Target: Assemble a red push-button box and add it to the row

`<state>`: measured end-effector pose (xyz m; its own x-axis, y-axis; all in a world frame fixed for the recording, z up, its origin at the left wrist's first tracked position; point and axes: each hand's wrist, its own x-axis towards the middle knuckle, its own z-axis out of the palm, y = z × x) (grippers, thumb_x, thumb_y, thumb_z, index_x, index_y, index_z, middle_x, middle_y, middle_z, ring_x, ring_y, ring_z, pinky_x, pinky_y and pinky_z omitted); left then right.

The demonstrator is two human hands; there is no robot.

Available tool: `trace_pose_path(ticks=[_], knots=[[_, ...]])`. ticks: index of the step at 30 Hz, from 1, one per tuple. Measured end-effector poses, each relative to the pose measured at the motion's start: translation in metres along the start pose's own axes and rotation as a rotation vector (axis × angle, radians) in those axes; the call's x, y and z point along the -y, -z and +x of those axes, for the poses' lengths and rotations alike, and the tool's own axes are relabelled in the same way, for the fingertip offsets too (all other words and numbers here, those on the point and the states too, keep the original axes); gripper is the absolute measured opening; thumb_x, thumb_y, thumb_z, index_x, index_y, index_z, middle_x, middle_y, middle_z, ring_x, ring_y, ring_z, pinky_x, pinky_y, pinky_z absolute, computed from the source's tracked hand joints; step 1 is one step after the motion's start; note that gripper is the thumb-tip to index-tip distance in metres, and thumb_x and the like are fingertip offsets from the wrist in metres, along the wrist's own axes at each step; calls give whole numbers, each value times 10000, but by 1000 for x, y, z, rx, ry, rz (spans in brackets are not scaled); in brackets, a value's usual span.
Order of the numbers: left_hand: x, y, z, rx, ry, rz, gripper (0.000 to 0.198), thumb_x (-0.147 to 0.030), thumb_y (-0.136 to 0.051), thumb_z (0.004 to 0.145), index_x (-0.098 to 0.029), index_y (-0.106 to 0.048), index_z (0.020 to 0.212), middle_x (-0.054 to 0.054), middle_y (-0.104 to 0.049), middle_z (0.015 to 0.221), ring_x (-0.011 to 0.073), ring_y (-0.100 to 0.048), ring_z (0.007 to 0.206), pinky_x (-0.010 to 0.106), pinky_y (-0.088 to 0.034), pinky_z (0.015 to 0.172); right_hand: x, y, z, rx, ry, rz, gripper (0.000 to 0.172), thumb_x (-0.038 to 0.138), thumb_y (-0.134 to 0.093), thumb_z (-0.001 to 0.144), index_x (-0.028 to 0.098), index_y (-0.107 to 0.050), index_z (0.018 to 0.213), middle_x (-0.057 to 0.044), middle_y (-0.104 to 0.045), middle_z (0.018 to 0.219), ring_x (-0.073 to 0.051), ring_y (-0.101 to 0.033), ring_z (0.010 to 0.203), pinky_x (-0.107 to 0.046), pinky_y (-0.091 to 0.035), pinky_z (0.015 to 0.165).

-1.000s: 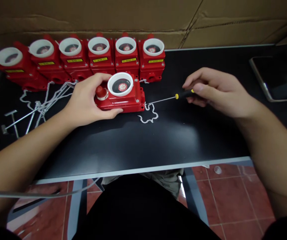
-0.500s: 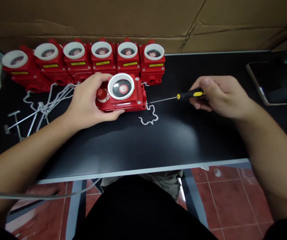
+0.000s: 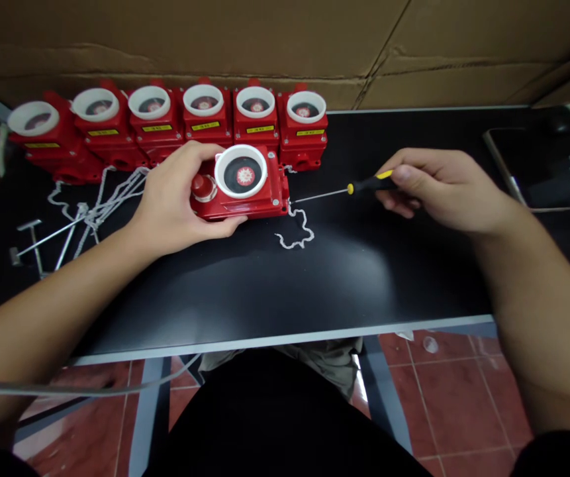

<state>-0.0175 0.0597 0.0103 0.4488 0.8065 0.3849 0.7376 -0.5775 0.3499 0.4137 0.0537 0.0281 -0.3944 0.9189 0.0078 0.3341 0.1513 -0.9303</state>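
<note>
My left hand (image 3: 175, 202) grips a red housing (image 3: 265, 202) with a white-ringed round window and a red knob, its thumb along the front side and fingers at the back. Between the fingers of my right hand (image 3: 428, 185) is the black and yellow handle of a screwdriver (image 3: 364, 186). The thin shaft points left, its tip at the right end of the housing, beside a small lug. From that end a white cord (image 3: 309, 232) trails onto the black table (image 3: 265, 298).
Several similar red housings (image 3: 304, 132) stand in a row along the back. White cords and small metal hammers (image 3: 36, 245) lie at the left. A phone-like device (image 3: 518, 159) rests at the right. Brown cardboard (image 3: 265, 40) rises behind the table.
The screwdriver handle has turned in my right hand, its yellow patch now nearer the top. My left hand and the housing have barely moved.
</note>
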Motion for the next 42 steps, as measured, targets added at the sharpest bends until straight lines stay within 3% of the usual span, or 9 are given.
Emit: trace_pose_path(ticks=[4,7,10,15,21,24,28,34,42], knots=[[4,-2,0,-7,-60,-17,702,-724,-801,986,-341,-666,1559,46,-831,1577,338,-825,1413,524,-669,1247,1,-5,-2,-16,16,3,658,876,-775,1098,226,-810,1002,-29,-651,717,-122,-517,562,-316,-316,479],[9,-5,0,-42,-135,-36,700,-705,-832,994,-326,-661,1557,54,-833,1542,350,-837,1369,520,-688,1203,-2,-2,-1,48,45,110,554,740,-954,1033,258,-727,1184,23,-631,788,-127,-523,616,-287,-366,527],[12,-6,-2,-58,-156,-42,697,-690,-845,1006,-340,-650,1576,45,-823,1548,359,-834,1365,523,-685,1209,-6,3,0,83,80,133,533,613,-1025,1012,262,-662,1181,58,-607,782,-115,-512,622,-255,-398,547],[18,-6,-3,-77,-142,-41,679,-678,-859,1006,-380,-645,1577,26,-821,1527,368,-830,1386,525,-663,1253,-2,3,-2,50,-5,39,640,777,-974,1000,203,-748,1169,3,-697,809,-93,-530,600,-227,-386,505],[23,-7,-1,-129,-201,1,715,-719,-845,1017,-316,-653,1576,63,-844,1460,356,-862,1277,540,-730,1105,-1,-3,-3,88,-61,-132,768,945,-661,1113,194,-771,991,-23,-632,724,-126,-533,601,-259,-393,504],[21,-5,-1,-104,-123,12,683,-685,-854,1023,-350,-659,1586,58,-844,1476,349,-860,1285,531,-734,1119,-8,-3,-2,33,25,-46,656,878,-850,1040,248,-733,1178,-17,-668,929,-141,-564,739,-263,-448,611],[20,-3,-2,-98,-117,3,696,-679,-872,1007,-363,-654,1589,47,-840,1506,346,-855,1330,524,-733,1167,-12,1,1,-20,93,-88,677,779,-1068,883,272,-686,1119,-19,-674,1071,-153,-600,883,-271,-516,753],[22,-2,-1,-119,-141,-4,700,-636,-900,985,-358,-666,1583,54,-840,1507,360,-853,1355,540,-734,1189,-6,1,0,24,-43,-24,706,829,-1004,929,227,-754,1200,-23,-737,869,-124,-580,663,-249,-406,545],[22,-2,-1,-121,-142,13,711,-630,-912,985,-358,-661,1592,42,-835,1509,348,-849,1345,522,-735,1172,-2,-7,-1,73,-49,-65,787,979,-706,1064,194,-766,1064,-8,-631,696,-117,-492,586,-256,-330,503]])
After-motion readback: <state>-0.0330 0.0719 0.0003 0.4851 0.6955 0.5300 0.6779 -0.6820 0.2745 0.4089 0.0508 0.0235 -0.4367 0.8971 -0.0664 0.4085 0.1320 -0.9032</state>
